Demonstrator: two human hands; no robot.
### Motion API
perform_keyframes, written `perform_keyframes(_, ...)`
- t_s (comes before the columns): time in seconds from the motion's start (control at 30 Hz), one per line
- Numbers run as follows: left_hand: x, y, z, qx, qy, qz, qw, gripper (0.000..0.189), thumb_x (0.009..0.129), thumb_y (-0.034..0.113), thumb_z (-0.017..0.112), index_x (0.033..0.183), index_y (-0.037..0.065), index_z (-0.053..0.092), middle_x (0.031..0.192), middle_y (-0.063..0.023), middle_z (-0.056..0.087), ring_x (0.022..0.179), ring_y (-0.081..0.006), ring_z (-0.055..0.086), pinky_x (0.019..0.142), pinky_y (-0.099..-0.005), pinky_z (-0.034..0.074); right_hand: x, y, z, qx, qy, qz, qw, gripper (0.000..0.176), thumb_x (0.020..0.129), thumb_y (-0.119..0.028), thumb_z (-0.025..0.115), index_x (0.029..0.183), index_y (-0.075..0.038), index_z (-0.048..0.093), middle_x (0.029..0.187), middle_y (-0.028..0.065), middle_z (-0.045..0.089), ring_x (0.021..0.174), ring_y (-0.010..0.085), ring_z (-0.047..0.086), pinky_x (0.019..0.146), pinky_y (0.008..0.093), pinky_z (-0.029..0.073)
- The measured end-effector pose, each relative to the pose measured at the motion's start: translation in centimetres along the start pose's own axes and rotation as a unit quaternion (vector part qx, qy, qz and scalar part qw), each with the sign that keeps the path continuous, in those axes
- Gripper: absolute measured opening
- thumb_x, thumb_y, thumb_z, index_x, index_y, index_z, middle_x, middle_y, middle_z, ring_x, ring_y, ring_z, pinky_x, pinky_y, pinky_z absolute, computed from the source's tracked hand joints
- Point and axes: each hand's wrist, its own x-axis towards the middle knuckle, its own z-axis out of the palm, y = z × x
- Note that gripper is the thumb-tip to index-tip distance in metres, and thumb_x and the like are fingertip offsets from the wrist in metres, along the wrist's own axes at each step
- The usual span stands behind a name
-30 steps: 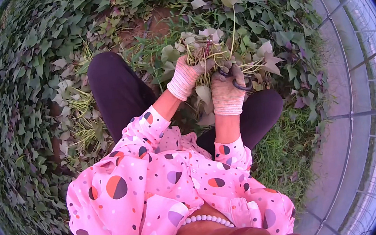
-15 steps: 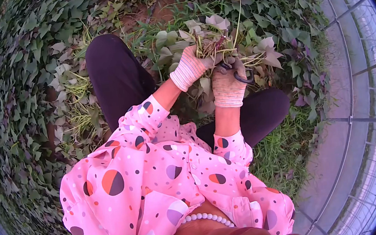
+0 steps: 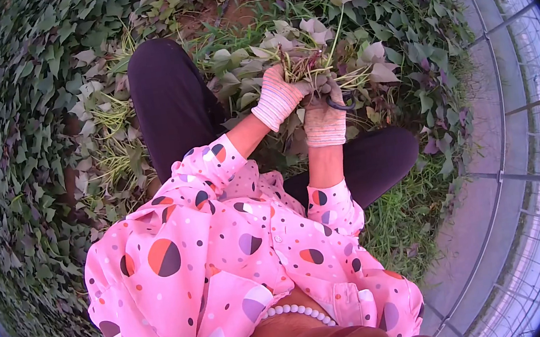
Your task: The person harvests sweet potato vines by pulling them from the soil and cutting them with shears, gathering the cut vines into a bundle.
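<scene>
Head view: gloved left hand [image 3: 278, 97] has its fingers clenched round a bunch of leafy vine stems [image 3: 312, 63], held over the vine bed [image 3: 43, 129] beyond the knees; touching it, gloved right hand [image 3: 325, 120] grips dark-handled scissors [image 3: 341, 103] at the stems.

Single head-worn fisheye view, steeply downward, close range

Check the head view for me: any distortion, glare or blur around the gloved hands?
Head view: heavy fisheye with black corners, and the greenhouse frame bows at the right edge. Head view: the light is flat, with no glare or hard shadows, and has a pinkish cast. Head view: the left hand on the vine bundle and the right hand holding the scissors are reasonably sharp; rim leaves smear.
</scene>
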Motion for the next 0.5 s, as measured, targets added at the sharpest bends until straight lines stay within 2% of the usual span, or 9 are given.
perform_keyframes(0.13, 0.1, -0.4, -0.2, -0.052, 0.034, 0.008, 0.998, 0.041, 0.071, 0.009, 0.081, 0.106, -0.001, 0.06, 0.096, -0.0061, 0.069, 0.086, -0.0112, 0.063, 0.078, -0.0279, 0.053, 0.7, 0.7, -1.7, -0.029, -0.044, 0.007, 0.999, 0.021, 0.088, -0.018, 0.062, 0.106, -0.008, 0.056, 0.085, -0.0013, 0.06, 0.077, 0.011, 0.06, 0.067, 0.0275, 0.052)
perform_keyframes(0.2, -0.2, 0.4, -0.1, -0.009, 0.049, 0.003, 0.999, 0.04, 0.071, 0.008, 0.08, 0.105, -0.001, 0.061, 0.095, -0.0064, 0.069, 0.084, -0.0108, 0.063, 0.076, -0.0276, 0.053, 0.0, 1.2, -0.9, -0.062, 0.007, -0.002, 0.998, 0.022, 0.087, -0.016, 0.063, 0.106, -0.009, 0.056, 0.084, -0.0015, 0.06, 0.075, 0.0102, 0.059, 0.062, 0.0263, 0.049)
perform_keyframes(0.23, -0.3, 0.9, 0.0, 0.035, 0.062, -0.003, 0.997, 0.038, 0.071, 0.008, 0.08, 0.103, -0.002, 0.061, 0.093, -0.0067, 0.069, 0.082, -0.0105, 0.063, 0.074, -0.0273, 0.053, 0.2, 1.3, -1.1, -0.063, 0.006, 0.0, 0.998, 0.022, 0.087, -0.016, 0.063, 0.106, -0.009, 0.056, 0.084, -0.0015, 0.06, 0.075, 0.0102, 0.059, 0.062, 0.0263, 0.049)
perform_keyframes(0.33, -0.1, -0.6, -0.7, 0.053, 0.054, 0.005, 0.997, 0.035, 0.071, 0.007, 0.079, 0.101, -0.002, 0.062, 0.091, -0.0066, 0.069, 0.077, -0.01, 0.064, 0.069, -0.0262, 0.054, 0.8, 1.6, -2.5, -0.061, -0.006, -0.002, 0.998, 0.021, 0.086, -0.015, 0.064, 0.105, -0.008, 0.057, 0.083, -0.0013, 0.06, 0.073, 0.01, 0.058, 0.061, 0.0258, 0.049)
perform_keyframes(0.43, -0.6, -0.6, -0.7, 0.024, 0.06, 0.0, 0.998, 0.036, 0.072, 0.006, 0.078, 0.102, -0.003, 0.062, 0.09, -0.0069, 0.07, 0.073, -0.0095, 0.063, 0.065, -0.0254, 0.054, 0.8, 1.5, -2.6, -0.072, -0.043, 0.009, 0.996, 0.02, 0.086, -0.015, 0.065, 0.103, -0.008, 0.057, 0.081, -0.0012, 0.06, 0.073, 0.0103, 0.058, 0.065, 0.0266, 0.051)
perform_keyframes(0.5, -1.0, -0.4, -0.6, 0.011, 0.053, -0.003, 0.999, 0.036, 0.072, 0.006, 0.078, 0.103, -0.003, 0.062, 0.091, -0.0069, 0.069, 0.073, -0.0094, 0.063, 0.065, -0.0251, 0.053, 0.2, 1.3, -2.0, -0.087, -0.012, -0.02, 0.996, 0.02, 0.084, -0.015, 0.069, 0.099, -0.007, 0.057, 0.082, 0.002, 0.061, 0.071, 0.0119, 0.058, 0.059, 0.027, 0.049)
